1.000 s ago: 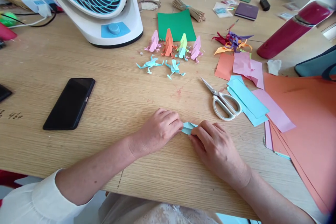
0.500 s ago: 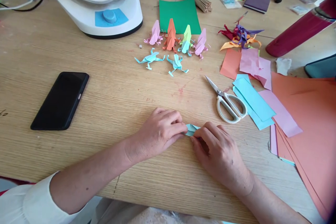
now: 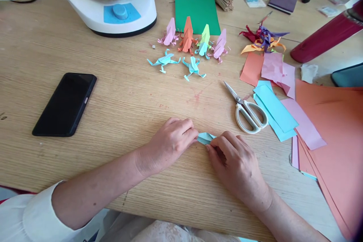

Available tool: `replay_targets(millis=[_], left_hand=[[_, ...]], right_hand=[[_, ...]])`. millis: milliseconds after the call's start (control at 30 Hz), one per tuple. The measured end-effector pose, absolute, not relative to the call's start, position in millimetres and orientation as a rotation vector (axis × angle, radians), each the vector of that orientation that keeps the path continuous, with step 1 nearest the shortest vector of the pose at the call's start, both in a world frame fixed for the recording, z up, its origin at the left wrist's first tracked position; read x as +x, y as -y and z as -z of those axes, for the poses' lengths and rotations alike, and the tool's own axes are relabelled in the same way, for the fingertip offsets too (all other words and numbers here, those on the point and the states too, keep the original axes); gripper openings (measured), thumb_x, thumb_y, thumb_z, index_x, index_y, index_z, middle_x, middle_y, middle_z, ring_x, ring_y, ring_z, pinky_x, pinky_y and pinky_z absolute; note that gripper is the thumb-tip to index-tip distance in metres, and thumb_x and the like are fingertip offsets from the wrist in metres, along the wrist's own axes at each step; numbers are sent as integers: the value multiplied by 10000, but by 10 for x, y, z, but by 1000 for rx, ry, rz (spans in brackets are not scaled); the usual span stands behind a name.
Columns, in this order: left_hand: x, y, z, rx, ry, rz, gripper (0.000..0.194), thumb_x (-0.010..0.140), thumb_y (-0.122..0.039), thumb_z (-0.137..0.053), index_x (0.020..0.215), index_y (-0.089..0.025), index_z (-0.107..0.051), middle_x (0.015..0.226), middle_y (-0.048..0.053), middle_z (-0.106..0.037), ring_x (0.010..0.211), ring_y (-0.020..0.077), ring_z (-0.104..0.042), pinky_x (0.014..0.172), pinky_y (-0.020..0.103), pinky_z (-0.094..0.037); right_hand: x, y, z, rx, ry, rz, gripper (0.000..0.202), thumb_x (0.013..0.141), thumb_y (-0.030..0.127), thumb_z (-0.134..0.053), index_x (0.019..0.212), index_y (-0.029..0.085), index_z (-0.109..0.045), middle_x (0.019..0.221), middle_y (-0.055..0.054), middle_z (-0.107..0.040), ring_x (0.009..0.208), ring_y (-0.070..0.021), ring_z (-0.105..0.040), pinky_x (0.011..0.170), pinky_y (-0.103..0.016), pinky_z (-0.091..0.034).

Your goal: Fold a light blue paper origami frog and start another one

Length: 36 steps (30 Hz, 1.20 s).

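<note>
Between my hands, just above the wooden table (image 3: 119, 109), is a small folded piece of light blue paper (image 3: 205, 137). My left hand (image 3: 173, 140) pinches its left end between thumb and fingers. The right end is gripped by my right hand (image 3: 235, 162), whose curled fingers hide that part. Beyond them, two light blue origami figures (image 3: 193, 68) lie flat, and behind these a row of upright ones includes an orange origami figure (image 3: 187, 37). Scissors (image 3: 246, 110) with white handles rest right of my hands.
On the left lies a black phone (image 3: 65, 105); a white fan (image 3: 133, 15) stands behind it. Light blue paper strips (image 3: 276, 107) and large orange sheets (image 3: 331, 121) cover the right. A dark red bottle (image 3: 323, 38) and a green paper sheet (image 3: 197, 13) are farther back.
My left hand has shifted slightly left along the folded paper, so a little more of it shows. My right hand keeps its grip. The view has moved slightly.
</note>
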State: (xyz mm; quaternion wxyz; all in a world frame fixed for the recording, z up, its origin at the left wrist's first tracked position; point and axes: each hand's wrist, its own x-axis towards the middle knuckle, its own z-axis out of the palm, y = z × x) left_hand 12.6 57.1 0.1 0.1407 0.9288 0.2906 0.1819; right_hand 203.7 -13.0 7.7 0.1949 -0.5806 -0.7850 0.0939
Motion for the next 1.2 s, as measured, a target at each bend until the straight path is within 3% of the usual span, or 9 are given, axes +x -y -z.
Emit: replay_targets(millis=[333,600,1200], left_hand=[[89,-596,-8,2564,-975,-451,131,940,-226,-521,859,-166,-603,877,27,-573,838,166,-552,796,336,-402],[167,-576,-40,2440,-1131,-452,55,847,-150,-571,799,-175,-582,862,12,-571,837,162,-565,787,341,-385],[137,-614,-11,2412,-1191,-472,120,812,-88,-532,731,-175,-511,796,1,-531,734,141,-509,715,309,-390]], right_hand=[[2027,119,-70,-1696,2173,-293,172,929,186,-499,761,183,-532,696,2,-506,615,-137,-456,644,-302,-322],[2012,110,-65,-1687,2146,-346,130,927,146,-478,837,179,-565,704,6,-513,630,-138,-464,651,-300,-316],[2167,169,-117,-1446,2360,-263,166,935,131,-513,889,165,-668,719,-20,-543,662,-141,-479,655,-297,-330]])
